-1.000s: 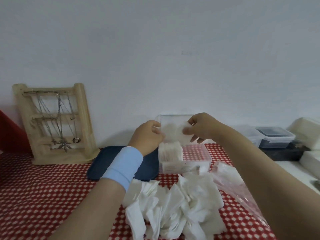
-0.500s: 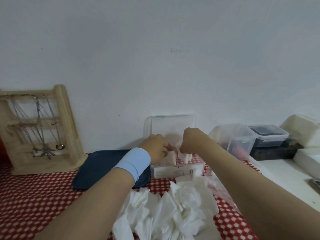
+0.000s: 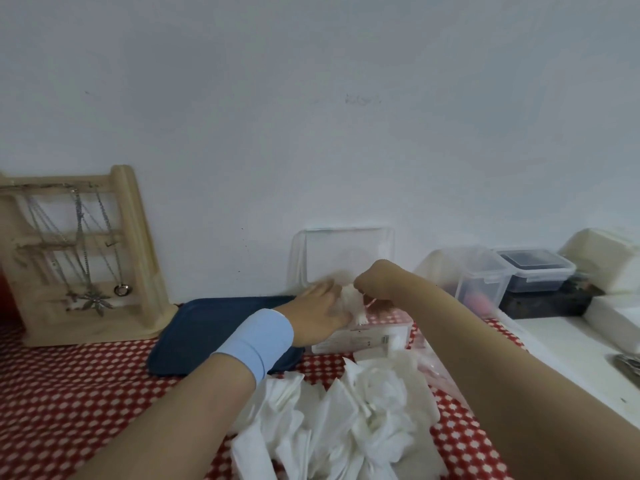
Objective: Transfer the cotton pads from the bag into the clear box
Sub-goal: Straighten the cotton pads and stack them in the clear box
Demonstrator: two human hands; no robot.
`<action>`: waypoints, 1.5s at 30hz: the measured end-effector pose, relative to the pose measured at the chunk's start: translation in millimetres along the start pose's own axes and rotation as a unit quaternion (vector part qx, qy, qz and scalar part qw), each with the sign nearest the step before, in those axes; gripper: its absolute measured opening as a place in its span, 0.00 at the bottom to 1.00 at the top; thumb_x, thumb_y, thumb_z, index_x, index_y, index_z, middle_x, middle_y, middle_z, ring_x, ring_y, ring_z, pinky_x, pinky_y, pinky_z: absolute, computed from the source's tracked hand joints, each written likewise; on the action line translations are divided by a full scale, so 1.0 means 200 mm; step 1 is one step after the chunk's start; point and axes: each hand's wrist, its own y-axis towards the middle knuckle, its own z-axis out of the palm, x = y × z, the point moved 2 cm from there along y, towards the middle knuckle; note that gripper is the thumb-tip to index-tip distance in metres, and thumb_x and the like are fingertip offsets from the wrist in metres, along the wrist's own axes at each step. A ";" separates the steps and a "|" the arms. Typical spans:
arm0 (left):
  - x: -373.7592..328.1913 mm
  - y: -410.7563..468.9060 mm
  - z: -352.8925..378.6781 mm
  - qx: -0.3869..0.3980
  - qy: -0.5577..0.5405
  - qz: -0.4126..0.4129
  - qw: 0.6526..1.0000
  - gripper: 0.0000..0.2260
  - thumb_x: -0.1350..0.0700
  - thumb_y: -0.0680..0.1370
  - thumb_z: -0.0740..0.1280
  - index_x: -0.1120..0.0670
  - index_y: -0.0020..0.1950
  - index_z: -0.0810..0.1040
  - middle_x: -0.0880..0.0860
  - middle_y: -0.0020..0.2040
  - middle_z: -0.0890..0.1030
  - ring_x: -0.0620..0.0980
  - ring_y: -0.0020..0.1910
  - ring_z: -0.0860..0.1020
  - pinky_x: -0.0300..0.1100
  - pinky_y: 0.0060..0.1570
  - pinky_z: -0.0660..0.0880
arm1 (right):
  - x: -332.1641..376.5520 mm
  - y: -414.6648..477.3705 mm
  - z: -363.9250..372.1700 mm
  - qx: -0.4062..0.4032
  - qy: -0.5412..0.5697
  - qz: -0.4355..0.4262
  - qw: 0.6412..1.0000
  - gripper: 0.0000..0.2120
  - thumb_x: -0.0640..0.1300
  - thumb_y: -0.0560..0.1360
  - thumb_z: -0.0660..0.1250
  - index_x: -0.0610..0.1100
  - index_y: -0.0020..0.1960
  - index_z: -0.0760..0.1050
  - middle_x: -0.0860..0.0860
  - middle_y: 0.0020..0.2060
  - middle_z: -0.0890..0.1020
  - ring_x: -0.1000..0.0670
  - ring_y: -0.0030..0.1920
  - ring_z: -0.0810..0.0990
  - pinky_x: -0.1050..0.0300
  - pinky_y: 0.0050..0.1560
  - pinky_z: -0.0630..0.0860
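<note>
Wooden jewellery stand (image 3: 140,251) beside navy tray (image 3: 207,327)

Flat, dimmish light here, faint shadow beside the wooden stand (image 3: 135,237); left hand (image 3: 318,317), right hand (image 3: 379,280) and cotton pads (image 3: 353,303) smeared, edges bowing.

Head-worn camera looks forward and slightly down, close over the table (image 3: 69,393), facing the wall (image 3: 311,98).
</note>
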 end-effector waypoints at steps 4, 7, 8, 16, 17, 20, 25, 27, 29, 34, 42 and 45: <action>-0.01 0.01 0.01 -0.001 0.004 -0.010 1.000 0.32 0.40 0.84 0.53 0.52 0.84 0.48 0.51 0.84 0.46 0.50 0.82 0.44 0.50 0.80 0.46 | -0.02 -0.02 0.06 0.034 -0.003 -0.004 0.999 0.07 0.35 0.78 0.60 0.33 0.46 0.76 0.37 0.45 0.85 0.39 0.43 0.85 0.50 0.46 0.81; -0.02 -0.03 -0.04 -0.040 -0.042 -0.002 0.998 0.29 0.43 0.84 0.55 0.51 0.83 0.52 0.50 0.83 0.54 0.50 0.82 0.53 0.49 0.79 0.52 | -0.03 -0.04 0.03 0.002 -0.020 -0.033 0.999 0.07 0.34 0.78 0.60 0.37 0.43 0.75 0.37 0.44 0.84 0.42 0.38 0.80 0.52 0.40 0.78; -0.03 -0.06 -0.06 -0.050 -0.046 0.000 0.998 0.29 0.43 0.85 0.55 0.50 0.83 0.52 0.48 0.83 0.54 0.49 0.81 0.53 0.48 0.79 0.52 | -0.03 -0.05 0.01 -0.010 -0.023 -0.046 0.999 0.07 0.34 0.78 0.61 0.37 0.42 0.74 0.37 0.44 0.84 0.41 0.38 0.80 0.52 0.40 0.79; -0.07 -0.41 -0.14 -0.062 -0.087 0.010 0.994 0.18 0.45 0.82 0.63 0.44 0.72 0.72 0.43 0.70 0.73 0.43 0.66 0.73 0.40 0.67 0.69 | -0.02 -0.41 -0.13 0.009 -0.096 -0.227 0.969 0.11 0.42 0.80 0.65 0.44 0.58 0.83 0.51 0.49 0.85 0.48 0.47 0.86 0.59 0.39 0.80; -0.07 -0.46 -0.13 -0.039 -0.095 0.000 0.995 0.18 0.43 0.81 0.64 0.42 0.70 0.74 0.42 0.68 0.75 0.41 0.63 0.74 0.39 0.66 0.70 | -0.03 -0.48 -0.13 0.045 -0.107 -0.240 0.964 0.10 0.45 0.80 0.66 0.47 0.58 0.83 0.54 0.49 0.85 0.50 0.49 0.86 0.61 0.39 0.77; -0.09 -0.58 -0.05 0.032 -0.089 -0.001 0.996 0.28 0.28 0.70 0.66 0.35 0.68 0.75 0.37 0.64 0.77 0.39 0.63 0.76 0.45 0.68 0.71 | -0.07 -0.66 -0.09 0.128 -0.205 -0.241 0.940 0.17 0.55 0.77 0.69 0.54 0.64 0.80 0.58 0.60 0.82 0.54 0.60 0.80 0.63 0.52 0.74; -0.16 -0.68 0.16 0.079 0.023 -0.020 0.996 0.42 0.26 0.64 0.67 0.36 0.76 0.63 0.42 0.70 0.71 0.49 0.69 0.71 0.52 0.68 0.71 | -0.16 -0.78 0.02 0.195 -0.400 -0.191 0.875 0.38 0.58 0.73 0.74 0.57 0.79 0.61 0.55 0.77 0.66 0.48 0.76 0.65 0.50 0.73 0.63; -0.12 -0.70 0.19 0.063 0.060 -0.041 0.995 0.37 0.27 0.64 0.66 0.37 0.71 0.67 0.44 0.65 0.74 0.53 0.67 0.72 0.54 0.64 0.73 | -0.17 -0.77 0.08 0.161 -0.400 -0.208 0.878 0.37 0.52 0.74 0.74 0.55 0.79 0.63 0.54 0.76 0.68 0.48 0.74 0.68 0.51 0.72 0.66; -0.06 -0.71 0.19 0.051 0.068 -0.069 0.994 0.33 0.26 0.64 0.65 0.37 0.65 0.70 0.45 0.60 0.73 0.53 0.64 0.73 0.55 0.62 0.73 | -0.16 -0.76 0.13 0.131 -0.378 -0.238 0.885 0.33 0.46 0.75 0.74 0.53 0.77 0.67 0.53 0.73 0.72 0.49 0.70 0.72 0.53 0.69 0.71; -0.03 -0.77 0.08 0.064 0.091 -0.104 0.988 0.38 0.33 0.74 0.67 0.42 0.80 0.59 0.48 0.78 0.63 0.54 0.77 0.61 0.54 0.73 0.64 | -0.13 -0.74 0.20 0.075 -0.298 -0.302 0.903 0.23 0.39 0.77 0.68 0.51 0.71 0.76 0.52 0.69 0.76 0.49 0.66 0.76 0.59 0.60 0.74; -0.17 -0.70 0.12 0.008 -0.087 -0.047 0.995 0.30 0.40 0.79 0.66 0.40 0.79 0.61 0.45 0.75 0.69 0.47 0.71 0.71 0.42 0.67 0.69 | -0.16 -0.70 0.09 0.035 -0.282 -0.271 0.920 0.18 0.50 0.73 0.75 0.50 0.62 0.82 0.53 0.59 0.82 0.51 0.57 0.79 0.59 0.57 0.75; -0.14 -0.66 0.12 0.044 -0.069 -0.062 0.995 0.32 0.39 0.78 0.66 0.42 0.80 0.61 0.46 0.75 0.70 0.48 0.71 0.71 0.42 0.68 0.68 | -0.17 -0.68 0.03 0.020 -0.241 -0.286 0.927 0.08 0.49 0.74 0.75 0.51 0.52 0.87 0.56 0.50 0.86 0.54 0.51 0.81 0.66 0.48 0.73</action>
